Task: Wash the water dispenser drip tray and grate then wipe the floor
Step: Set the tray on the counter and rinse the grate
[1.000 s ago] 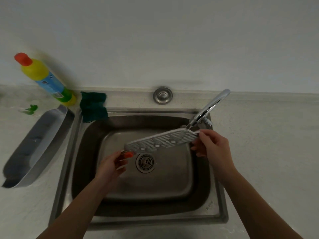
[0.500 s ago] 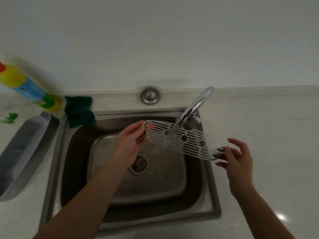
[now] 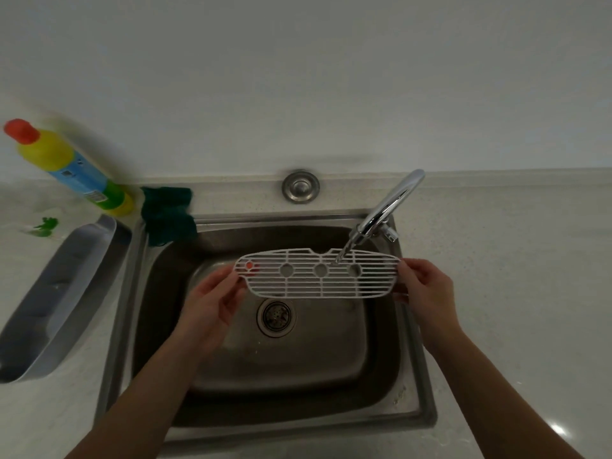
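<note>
The white slotted grate (image 3: 318, 281), with three round holes and a small red dot near its left end, is held flat and level over the steel sink (image 3: 231, 376). My left hand (image 3: 212, 303) pinches its left end and my right hand (image 3: 425, 293) grips its right end. A thin stream of water from the chrome faucet (image 3: 387, 207) falls onto the grate's right half. The grey drip tray (image 3: 59, 299) lies on the counter left of the sink.
A green cloth (image 3: 167, 213) hangs over the sink's back left corner. A yellow detergent bottle (image 3: 69, 167) with a red cap stands behind the tray. The round drain (image 3: 276, 316) sits in the basin under the grate. Pale counter (image 3: 513, 293) extends to the right.
The grate has turned from edge-on and tilted to flat and level, face up under the faucet. My right hand, open beside its end half a second ago, now grips it.
</note>
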The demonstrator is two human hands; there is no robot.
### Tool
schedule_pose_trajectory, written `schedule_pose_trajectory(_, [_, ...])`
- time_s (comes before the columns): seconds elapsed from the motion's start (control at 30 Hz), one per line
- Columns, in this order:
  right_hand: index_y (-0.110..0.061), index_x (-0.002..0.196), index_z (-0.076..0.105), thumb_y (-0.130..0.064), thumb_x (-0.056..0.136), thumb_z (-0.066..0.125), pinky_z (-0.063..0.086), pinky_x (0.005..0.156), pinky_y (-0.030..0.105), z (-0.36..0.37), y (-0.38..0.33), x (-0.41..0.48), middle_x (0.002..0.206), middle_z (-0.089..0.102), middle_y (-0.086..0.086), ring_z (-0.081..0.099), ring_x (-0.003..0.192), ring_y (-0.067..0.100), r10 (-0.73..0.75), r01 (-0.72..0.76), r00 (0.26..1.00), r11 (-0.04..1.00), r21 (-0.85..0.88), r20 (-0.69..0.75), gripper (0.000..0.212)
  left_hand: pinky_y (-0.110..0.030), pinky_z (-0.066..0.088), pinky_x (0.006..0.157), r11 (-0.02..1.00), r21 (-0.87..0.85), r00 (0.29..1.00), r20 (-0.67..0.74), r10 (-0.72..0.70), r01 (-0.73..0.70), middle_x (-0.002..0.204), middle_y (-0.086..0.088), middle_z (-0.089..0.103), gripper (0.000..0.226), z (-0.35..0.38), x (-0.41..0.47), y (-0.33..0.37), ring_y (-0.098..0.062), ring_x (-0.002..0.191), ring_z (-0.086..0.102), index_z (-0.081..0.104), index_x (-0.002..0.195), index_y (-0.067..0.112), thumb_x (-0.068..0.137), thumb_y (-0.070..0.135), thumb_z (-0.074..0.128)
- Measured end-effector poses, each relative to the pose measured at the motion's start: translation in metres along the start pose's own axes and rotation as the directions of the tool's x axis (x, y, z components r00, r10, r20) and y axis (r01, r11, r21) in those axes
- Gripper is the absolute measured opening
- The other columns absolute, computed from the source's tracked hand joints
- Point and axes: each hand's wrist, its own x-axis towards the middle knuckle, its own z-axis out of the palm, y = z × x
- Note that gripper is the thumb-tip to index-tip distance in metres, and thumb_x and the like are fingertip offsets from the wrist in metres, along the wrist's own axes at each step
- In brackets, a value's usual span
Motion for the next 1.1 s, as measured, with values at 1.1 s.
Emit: schedule_pose_trajectory(1.1, [-0.023,0.111,0.070,-0.024,0.096,0.071,0.062,0.078,0.030,0.031,0.023,-0.030,0.098,0.079,-0.001,0.076,0.088,0.012,0.228,0.040,0.775,0.913,-0.407,0.589,0.016,-0.040,0.062,0.087,0.952,0.257,0.976,0.181,0.121,-0.166,0.123,-0.002,0.074,0.033,0.041,0.000,-0.033,-0.023,0.112,0.072,0.067,0.124,0.024,0.096,0.008,0.062])
